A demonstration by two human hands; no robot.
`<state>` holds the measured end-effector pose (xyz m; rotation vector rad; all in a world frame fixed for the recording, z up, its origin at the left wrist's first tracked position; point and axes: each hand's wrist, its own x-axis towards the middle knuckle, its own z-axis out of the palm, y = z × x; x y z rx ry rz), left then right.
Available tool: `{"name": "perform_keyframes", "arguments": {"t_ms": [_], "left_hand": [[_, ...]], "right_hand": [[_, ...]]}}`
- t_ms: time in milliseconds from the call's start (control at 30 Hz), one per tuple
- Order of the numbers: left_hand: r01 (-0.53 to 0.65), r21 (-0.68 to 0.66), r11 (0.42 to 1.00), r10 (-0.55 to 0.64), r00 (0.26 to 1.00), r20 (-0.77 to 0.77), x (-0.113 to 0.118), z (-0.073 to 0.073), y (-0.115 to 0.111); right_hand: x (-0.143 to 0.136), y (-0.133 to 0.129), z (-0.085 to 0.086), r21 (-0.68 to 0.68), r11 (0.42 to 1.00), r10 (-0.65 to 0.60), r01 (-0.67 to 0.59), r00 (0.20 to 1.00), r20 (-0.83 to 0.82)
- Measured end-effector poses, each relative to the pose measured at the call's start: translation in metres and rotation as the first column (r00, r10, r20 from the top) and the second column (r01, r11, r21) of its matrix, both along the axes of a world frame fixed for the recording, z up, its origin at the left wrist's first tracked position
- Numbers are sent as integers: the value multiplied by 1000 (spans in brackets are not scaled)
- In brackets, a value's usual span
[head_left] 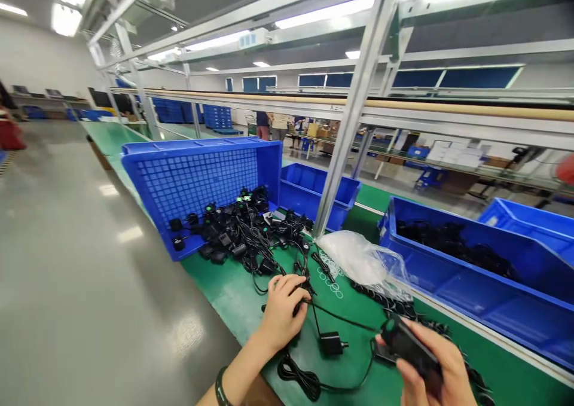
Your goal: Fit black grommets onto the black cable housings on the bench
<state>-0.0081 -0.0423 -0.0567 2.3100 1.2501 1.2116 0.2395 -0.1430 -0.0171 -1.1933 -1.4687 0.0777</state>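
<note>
Right hand (442,364) up close, thumb and fingers clamped round a black box (412,351), nearer us than the metal post (347,125) and right of its foot; that firm wrap probably steadies the box while its cord (345,318) hangs across. Beneath runs the green table (231,298), on both sides of the post. Left of the post, a big blue crate (197,176) lies tipped on its side, open toward us, presumably so its load can slide within reach. Right of the post, a long blue bin (452,277) holds more black items. Spilling from the crate toward the post's foot comes a heap of corded gadgets (242,232); just right of that foot slumps a clear plastic bag (354,253). And the left hand (284,304), in front of the post: fingers curled down over the cord, perhaps to control the slack, though I can't tell whether they pinch it. Nearer us than the post sit a coiled cord (299,377), a plug block (330,343) and, by the bag, thin white rings (330,283). Writing? Faint marks on the rail (305,101) left of the post, too small to read; no brand legible anywhere.
</note>
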Motion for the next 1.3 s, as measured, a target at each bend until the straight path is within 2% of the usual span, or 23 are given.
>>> {"name": "perform_keyframes", "arguments": {"t_ms": [100, 167, 200, 267, 300, 367, 433, 533, 600, 667, 733, 833, 900, 1000, 1100, 1167, 1233, 1267, 1300], "left_hand": [[14, -62, 998, -9, 997, 75, -9, 2, -10], [84, -170, 982, -63, 990, 128, -21, 1, -21], [128, -227, 965, -94, 984, 154, -28, 0, -25], [182, -321, 929, -116, 970, 214, -44, -3, -31], [174, -353, 919, -88, 965, 246, -52, -5, -31], [101, -388, 916, 13, 960, 280, -67, -8, -28], [22, -402, 915, 83, 967, 241, -78, -10, -23], [-20, -429, 903, 78, 990, 118, -90, -6, -17], [2, -494, 869, 28, 998, 52, -93, -2, -15], [-27, -510, 860, 24, 1000, -11, -91, 1, -11], [-96, -436, 895, 72, 995, -71, -87, 0, -4], [-105, -318, 942, 56, 985, -161, -79, -7, 9], [-67, -311, 948, 5, 980, -198, -78, -11, 16], [-50, -308, 950, -11, 981, -194, -85, -8, 19], [-81, -252, 964, 67, 996, -61, -96, 4, 18], [-121, -228, 966, 159, 975, 155, -100, 14, 17], [-110, -223, 969, 204, 867, 455, -101, 23, 16], [-77, -212, 974, 194, 766, 612, -100, 28, 15], [-35, -192, 981, 170, 635, 753, -99, 33, 14]], "right_hand": [[13, 25, -6, -269, 963, -87, 9, 957, -276], [22, 41, -19, -407, 910, -72, -83, 933, -353], [25, 47, -27, -452, 880, -24, -148, 936, -352], [32, 52, -43, -529, 815, 116, -238, 960, -254], [34, 52, -50, -558, 794, 182, -242, 970, -161], [35, 49, -61, -582, 792, 273, -183, 959, 70], [33, 47, -66, -581, 806, 338, -110, 892, 301], [24, 45, -64, -533, 846, 358, 2, 739, 570], [10, 45, -58, -480, 877, 337, 20, 686, 645], [-10, 44, -49, -478, 877, 381, -54, 685, 621], [-33, 44, -42, -527, 839, 470, -137, 670, 574], [-56, 43, -38, -590, 795, 533, -139, 624, 571], [-57, 42, -37, -605, 783, 542, -143, 635, 551], [-41, 34, -31, -621, 754, 574, -211, 672, 468], [-19, 24, -25, -653, 719, 601, -238, 685, 412], [-7, 20, -26, -655, 723, 591, -218, 686, 424], [-1, 21, -34, -640, 750, 565, -167, 664, 489], [1, 23, -39, -628, 768, 546, -127, 642, 538], [1, 26, -45, -616, 783, 528, -83, 614, 587]]}}
